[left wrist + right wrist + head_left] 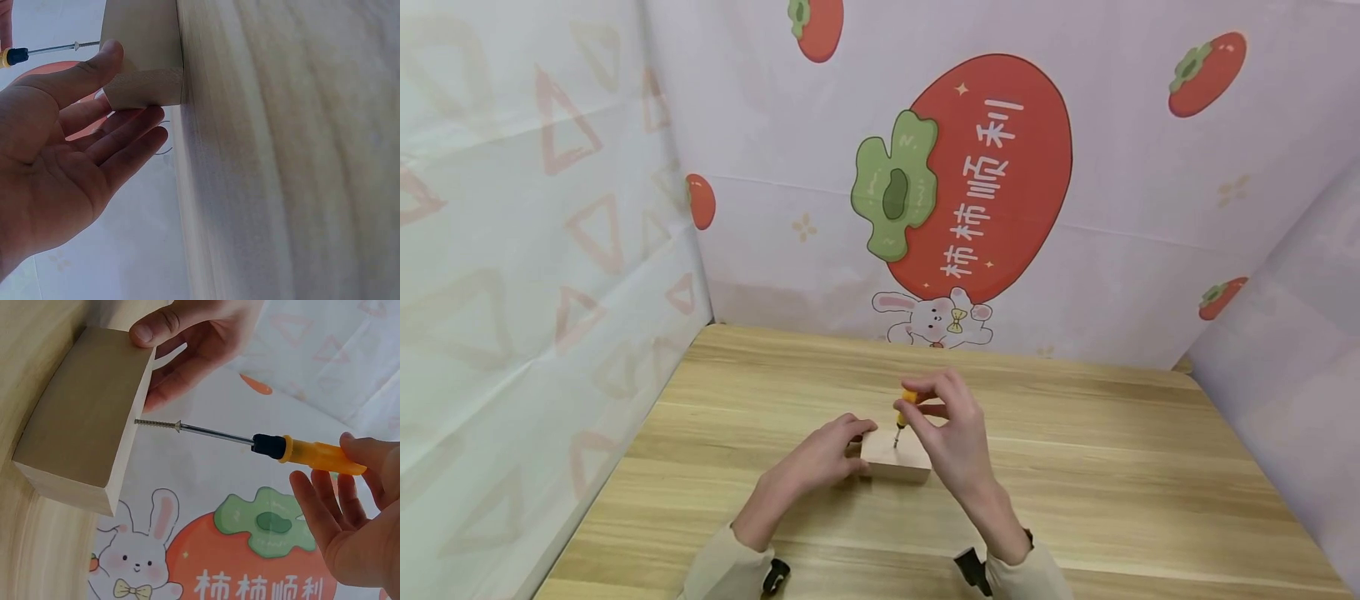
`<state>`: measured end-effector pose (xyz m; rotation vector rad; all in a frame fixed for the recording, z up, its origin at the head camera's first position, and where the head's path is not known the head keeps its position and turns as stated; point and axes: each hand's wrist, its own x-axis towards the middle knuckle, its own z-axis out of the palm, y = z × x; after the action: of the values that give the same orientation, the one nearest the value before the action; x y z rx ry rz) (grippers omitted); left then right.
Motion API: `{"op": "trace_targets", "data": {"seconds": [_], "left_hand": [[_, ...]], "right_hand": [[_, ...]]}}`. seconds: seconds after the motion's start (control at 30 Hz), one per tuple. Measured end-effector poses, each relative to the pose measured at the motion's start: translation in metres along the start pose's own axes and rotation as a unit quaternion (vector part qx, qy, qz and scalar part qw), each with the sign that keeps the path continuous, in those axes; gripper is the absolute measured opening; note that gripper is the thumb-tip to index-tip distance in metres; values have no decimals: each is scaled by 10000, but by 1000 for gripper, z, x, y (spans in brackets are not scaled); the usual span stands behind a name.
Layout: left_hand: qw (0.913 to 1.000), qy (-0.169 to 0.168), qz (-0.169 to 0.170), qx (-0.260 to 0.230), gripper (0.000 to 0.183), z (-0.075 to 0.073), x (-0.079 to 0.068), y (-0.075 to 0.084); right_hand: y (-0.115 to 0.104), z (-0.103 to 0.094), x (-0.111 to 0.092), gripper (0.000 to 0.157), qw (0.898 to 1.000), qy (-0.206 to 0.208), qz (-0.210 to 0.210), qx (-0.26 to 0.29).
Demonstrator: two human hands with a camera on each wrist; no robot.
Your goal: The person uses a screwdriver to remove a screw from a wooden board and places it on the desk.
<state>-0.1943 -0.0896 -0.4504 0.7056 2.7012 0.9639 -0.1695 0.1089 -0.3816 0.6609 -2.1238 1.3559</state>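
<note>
A pale wooden block (887, 452) lies on the wood-grain table. My left hand (823, 457) holds its left end, with the thumb (111, 56) at the near side and the fingers round the far side. A threaded screw (156, 424) stands upright with its point at the block's top face, most of its thread showing. The tip of a screwdriver (319, 456) meets the screw's head. Above the block, my right hand (953, 433) pinches the screwdriver's yellow handle near its top end between thumb and fingers.
The wooden table top (1120, 483) spreads out on both sides of the block. Behind it hangs a white backdrop (760, 242) printed with persimmons and a rabbit. Printed cloth (512, 292) also hangs along the left side. Black straps with small devices sit on both wrists.
</note>
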Motion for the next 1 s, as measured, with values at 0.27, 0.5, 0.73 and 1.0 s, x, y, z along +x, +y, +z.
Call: {"op": "trace_targets", "data": {"seconds": [0.27, 0.5, 0.73, 1.0], "left_hand": [[9999, -52, -91, -56, 53, 0, 0, -1], [10000, -52, -74, -13, 53, 0, 0, 0], [9999, -108, -118, -44, 53, 2, 0, -1], [9999, -53, -92, -40, 53, 1, 1, -1]], "right_hand": [[0, -2, 1, 29, 9999, -60, -15, 101], [2, 0, 2, 24, 9998, -173, -18, -31], [2, -2, 5, 28, 9997, -173, -159, -92], [0, -3, 8, 25, 9993, -302, -177, -94]]}}
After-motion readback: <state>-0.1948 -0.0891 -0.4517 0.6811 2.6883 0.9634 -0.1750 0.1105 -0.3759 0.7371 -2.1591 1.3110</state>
